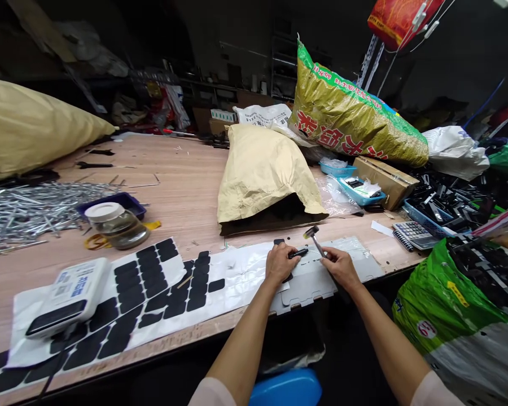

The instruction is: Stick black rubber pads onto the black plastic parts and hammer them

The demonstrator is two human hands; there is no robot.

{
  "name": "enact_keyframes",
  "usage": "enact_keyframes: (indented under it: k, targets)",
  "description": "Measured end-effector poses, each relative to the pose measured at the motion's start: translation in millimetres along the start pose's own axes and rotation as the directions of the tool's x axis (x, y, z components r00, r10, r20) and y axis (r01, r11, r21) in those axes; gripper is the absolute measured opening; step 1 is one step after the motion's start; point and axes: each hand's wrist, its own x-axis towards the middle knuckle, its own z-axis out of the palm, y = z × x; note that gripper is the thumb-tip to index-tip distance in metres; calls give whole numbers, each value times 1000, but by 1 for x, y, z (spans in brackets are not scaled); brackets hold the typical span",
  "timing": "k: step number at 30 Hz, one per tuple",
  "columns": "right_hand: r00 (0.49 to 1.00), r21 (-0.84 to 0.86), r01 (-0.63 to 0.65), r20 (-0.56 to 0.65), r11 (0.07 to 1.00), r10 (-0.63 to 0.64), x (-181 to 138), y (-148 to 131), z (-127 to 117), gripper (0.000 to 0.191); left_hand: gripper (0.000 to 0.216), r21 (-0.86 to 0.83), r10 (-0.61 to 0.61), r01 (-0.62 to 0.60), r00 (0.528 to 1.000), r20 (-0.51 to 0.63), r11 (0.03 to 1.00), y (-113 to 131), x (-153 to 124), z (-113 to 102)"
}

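Observation:
My left hand [280, 262] is closed on a small black part [298, 254] and holds it flat over a grey board [309, 285] at the table's front edge. My right hand [341, 267] grips the handle of a small hammer [312, 235], whose head is raised just above and behind the black part. Another small black piece [279, 241] lies on the table just beyond my left hand.
White sheets with several black adhesive pads [152, 285] cover the front left. A white device [68, 296], a lidded jar [116, 224], a pile of metal rods [21, 211], tan sacks [265, 175], a calculator [414, 234] and trays of black parts [444, 206] surround me.

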Motion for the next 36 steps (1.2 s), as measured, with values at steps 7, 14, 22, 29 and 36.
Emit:
enact_keyframes:
  k: [7, 14, 22, 29, 36]
  targets:
    - [984, -26, -133, -121, 991, 129, 34, 32, -2, 40, 15, 13, 52, -52, 998, -21, 999, 1, 0, -2]
    - [985, -54, -121, -128, 991, 113, 30, 31, 0, 38, 22, -104, 541, -553, 832, -124, 826, 22, -99, -9]
    - [986, -63, -115, -130, 991, 106, 29, 27, 0, 37, 30, 112, 97, -162, 891, 444, 980, -19, -172, 25]
    - [985, -80, -115, -137, 990, 103, 28, 31, 2, 36, 55, -107, 53, 78, 510, 859, 991, 9, -135, -23]
    - [986, -70, -118, -126, 991, 108, 28, 25, 0, 37, 56, -482, -100, 257, 939, 328, 837, 13, 3, -66]
